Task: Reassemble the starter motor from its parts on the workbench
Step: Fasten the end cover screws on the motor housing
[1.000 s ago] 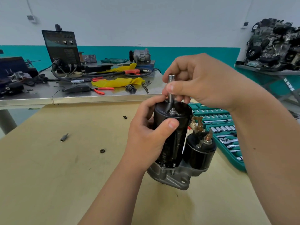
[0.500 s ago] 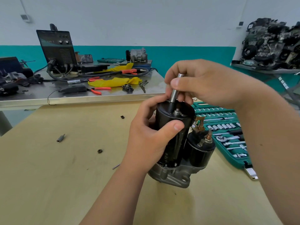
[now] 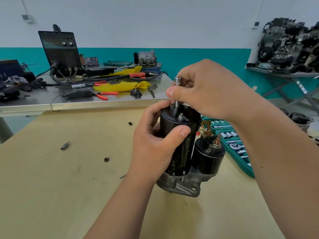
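Observation:
The black starter motor (image 3: 183, 152) stands upright on the tan workbench (image 3: 51, 195), grey nose housing at the bottom, solenoid (image 3: 209, 157) on its right side. My left hand (image 3: 155, 145) grips the motor body, thumb across the front. My right hand (image 3: 207, 92) pinches a slim silver socket extension (image 3: 177, 94) standing upright on the motor's end cap, just behind a nut on a stud (image 3: 180, 116). The tool's lower tip is hidden behind the cap's rim.
A loose nut (image 3: 106, 159), a silver bit (image 3: 64, 146), a small black piece (image 3: 130, 123) and a thin pin (image 3: 122, 176) lie on the workbench to the left. A green socket set case (image 3: 238, 149) lies open to the right. A steel table (image 3: 86, 104) with tools stands behind.
The view has shifted slightly and my right hand has turned on the silver tool, its thumb now pointing left. The motor and my left hand stay in place.

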Tool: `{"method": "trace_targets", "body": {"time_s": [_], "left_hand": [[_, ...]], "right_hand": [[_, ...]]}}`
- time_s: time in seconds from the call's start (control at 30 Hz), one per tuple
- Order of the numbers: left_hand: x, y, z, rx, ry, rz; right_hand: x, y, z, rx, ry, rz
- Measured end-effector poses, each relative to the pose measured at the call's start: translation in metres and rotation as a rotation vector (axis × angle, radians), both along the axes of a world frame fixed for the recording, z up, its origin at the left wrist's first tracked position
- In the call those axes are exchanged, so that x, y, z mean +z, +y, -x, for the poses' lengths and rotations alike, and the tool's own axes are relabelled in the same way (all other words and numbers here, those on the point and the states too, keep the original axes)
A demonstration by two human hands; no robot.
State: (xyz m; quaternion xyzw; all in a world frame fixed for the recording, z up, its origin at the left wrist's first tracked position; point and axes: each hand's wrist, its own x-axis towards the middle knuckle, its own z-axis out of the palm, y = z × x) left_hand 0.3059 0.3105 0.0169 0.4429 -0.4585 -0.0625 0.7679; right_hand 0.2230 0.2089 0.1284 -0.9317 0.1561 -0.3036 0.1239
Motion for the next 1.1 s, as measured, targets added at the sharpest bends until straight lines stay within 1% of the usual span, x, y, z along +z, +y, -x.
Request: {"method": "trace_targets", "body": {"time_s": [0.13,0.2,0.27,0.3,0.33,0.4,0.43,0.47,0.5,0.57,0.6,0.7,0.8,0.87,0.9,0.93,0.97,1.0,1.03,1.07,1.1], "left_hand": [[-0.002,-0.001,0.005,0.078,-0.023,-0.004],[-0.002,-0.001,0.008,0.140,-0.046,-0.007],[-0.003,0.000,0.008,0.216,-0.072,-0.033],[-0.003,0.000,0.008,0.246,-0.072,-0.045],[-0.003,0.000,0.007,0.263,-0.061,-0.050],[-0.002,0.002,0.003,0.257,-0.017,-0.028],[-0.001,0.004,-0.001,0.258,0.009,-0.002],[-0.002,0.006,-0.006,0.266,0.035,0.029],[-0.002,0.009,-0.012,0.282,0.065,0.049],[0.000,0.017,-0.027,0.307,0.112,0.046],[0.002,0.023,-0.036,0.308,0.106,0.025],[0.008,0.046,-0.063,0.281,-0.022,-0.065],[0.011,0.065,-0.086,0.154,-0.127,-0.146],[0.008,0.069,-0.093,0.095,-0.153,-0.258],[0.006,0.071,-0.097,0.124,-0.127,-0.277],[0.004,0.074,-0.103,0.181,-0.036,-0.250],[0.004,0.079,-0.109,0.258,0.100,-0.171],[0.003,0.086,-0.118,0.343,0.184,-0.080],[0.003,0.092,-0.122,0.424,0.180,-0.052],[0.004,0.094,-0.122,0.477,0.092,-0.102],[0.003,0.094,-0.115,0.469,-0.040,-0.199]], "right_hand": [[-0.001,0.017,-0.006,-0.157,-0.005,0.189],[-0.003,0.020,-0.009,-0.167,-0.017,0.246],[-0.008,0.022,-0.010,-0.112,-0.036,0.212],[-0.010,0.020,-0.011,-0.060,-0.084,0.135],[-0.013,0.017,-0.011,-0.007,-0.187,0.011],[-0.014,0.007,-0.006,0.069,-0.499,-0.307],[-0.014,0.000,0.000,0.112,-0.612,-0.459],[-0.017,-0.008,0.005,0.148,-0.649,-0.575],[-0.023,-0.014,0.011,0.167,-0.614,-0.639],[-0.046,-0.022,0.020,0.170,-0.427,-0.687],[-0.058,-0.023,0.022,0.169,-0.337,-0.716],[-0.086,-0.029,0.021,0.142,-0.206,-0.823],[-0.111,-0.036,0.010,0.029,-0.079,-0.882],[-0.131,-0.034,-0.002,-0.035,0.044,-0.830],[-0.140,-0.033,-0.009,-0.050,0.098,-0.780],[-0.148,-0.032,-0.014,-0.066,0.140,-0.708],[-0.155,-0.032,-0.018,-0.086,0.173,-0.635],[-0.161,-0.033,-0.021,-0.103,0.199,-0.590],[-0.166,-0.034,-0.023,-0.115,0.222,-0.572],[-0.169,-0.034,-0.025,-0.125,0.245,-0.562],[-0.172,-0.033,-0.027,-0.131,0.257,-0.559]]}}
